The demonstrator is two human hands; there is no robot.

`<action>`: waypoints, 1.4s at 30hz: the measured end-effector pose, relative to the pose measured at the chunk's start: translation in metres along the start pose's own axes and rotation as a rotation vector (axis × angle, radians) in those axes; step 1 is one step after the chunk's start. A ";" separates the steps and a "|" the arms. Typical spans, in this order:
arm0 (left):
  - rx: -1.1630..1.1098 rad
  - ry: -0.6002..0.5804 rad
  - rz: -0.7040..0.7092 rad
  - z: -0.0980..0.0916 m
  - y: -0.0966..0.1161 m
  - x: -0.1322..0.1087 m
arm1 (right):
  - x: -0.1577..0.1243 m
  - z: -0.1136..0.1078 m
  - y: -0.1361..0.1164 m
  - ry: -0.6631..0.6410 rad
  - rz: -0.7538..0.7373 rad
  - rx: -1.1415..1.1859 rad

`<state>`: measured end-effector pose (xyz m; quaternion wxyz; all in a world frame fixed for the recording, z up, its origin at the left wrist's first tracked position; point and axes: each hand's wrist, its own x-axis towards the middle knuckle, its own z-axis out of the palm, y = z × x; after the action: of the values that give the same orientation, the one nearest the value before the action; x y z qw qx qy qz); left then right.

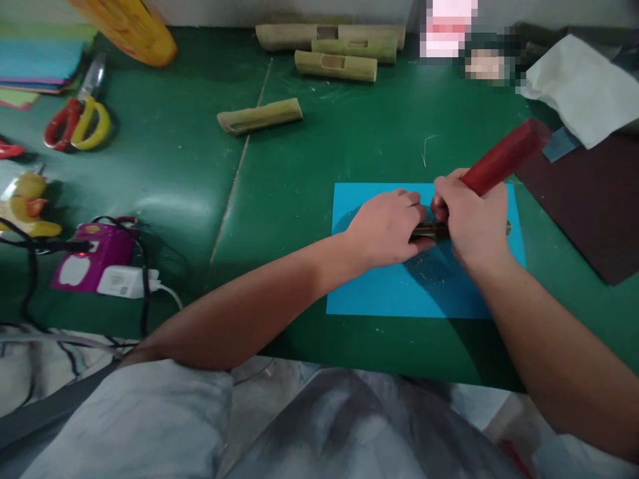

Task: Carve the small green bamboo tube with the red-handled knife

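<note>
My left hand [387, 226] is closed around one end of a short bamboo piece [426, 231], which lies across a blue sheet of paper [369, 293]. Gripped in my right hand [476, 219] is a tool with a thick red handle [504, 158], slanting up to the right. Its working end is hidden by my fingers, close against the bamboo, so its exact kind does not show. The bamboo's right end peeks out beyond my right hand. Small shavings are scattered on the paper below.
Several cut bamboo pieces [335, 66] lie at the back, with a single one [260, 116] nearer. On the left are scissors [80, 116], a purple power socket [94, 259] with cables, and a yellow object [132, 30]. White tissue [586, 86] and a dark brown sheet [584, 199] lie right.
</note>
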<state>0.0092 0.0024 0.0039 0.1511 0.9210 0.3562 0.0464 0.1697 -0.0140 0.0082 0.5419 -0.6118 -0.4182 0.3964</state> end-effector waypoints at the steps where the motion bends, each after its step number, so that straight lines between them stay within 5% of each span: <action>1: 0.002 0.009 0.002 0.001 -0.001 0.000 | 0.000 0.000 -0.001 -0.002 0.001 0.002; 18: -0.050 0.135 0.055 0.016 -0.011 -0.002 | 0.004 0.007 0.004 -0.024 -0.034 -0.061; 25: -0.046 0.035 0.022 0.006 -0.008 0.000 | 0.001 0.003 -0.002 -0.032 0.025 0.080; 42: 0.037 0.076 0.040 0.007 -0.002 -0.004 | 0.002 -0.006 0.004 -0.053 0.040 0.021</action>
<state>0.0064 -0.0008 -0.0034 0.1193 0.9281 0.3442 0.0775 0.1760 -0.0145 0.0051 0.5289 -0.6036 -0.4160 0.4276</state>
